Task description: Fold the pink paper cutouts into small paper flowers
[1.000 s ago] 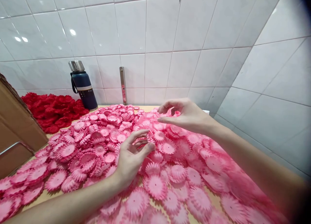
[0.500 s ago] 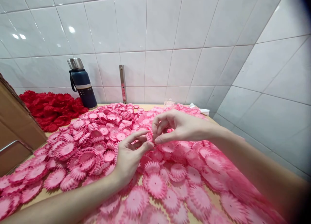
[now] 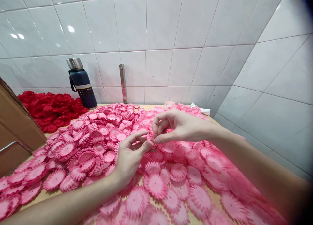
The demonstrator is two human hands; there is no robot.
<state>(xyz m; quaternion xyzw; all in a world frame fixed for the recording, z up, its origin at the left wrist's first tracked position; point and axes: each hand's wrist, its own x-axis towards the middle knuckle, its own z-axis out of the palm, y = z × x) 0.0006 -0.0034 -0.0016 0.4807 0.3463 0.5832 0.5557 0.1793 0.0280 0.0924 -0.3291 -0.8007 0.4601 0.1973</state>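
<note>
Pink discs (image 3: pixel 156 185), bare table edge (image 3: pixel 153 105) behind

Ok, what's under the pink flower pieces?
Through gaps between the pink flower pieces, a tan tabletop shows. Where they overlap, it is covered, so anything else beneath can't be seen.

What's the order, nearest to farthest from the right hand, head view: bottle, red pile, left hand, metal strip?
1. Left hand, just left
2. Metal strip, upper left
3. Bottle, left of the strip
4. Red pile, left of the bottle

Tan table (image 3: pixel 47 195) under pink flowers (image 3: pixel 156 185)
</note>
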